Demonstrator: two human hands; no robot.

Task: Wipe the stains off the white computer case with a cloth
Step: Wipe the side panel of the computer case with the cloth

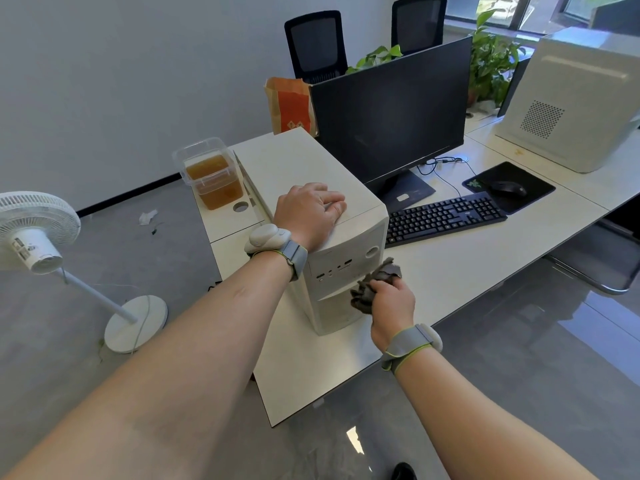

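Right grip (389,299), cloth (372,287) at case (311,168) edge

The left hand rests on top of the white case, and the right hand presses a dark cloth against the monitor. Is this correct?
Not quite. The head view shows the right hand pressing the cloth against the front of the case, not the monitor. The left hand does rest on top of the case.

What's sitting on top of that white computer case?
Only the left hand rests on top of the white computer case, near its front edge. The rest of the top looks bare. Whatever lies under the palm is covered, so stains there cannot be seen.
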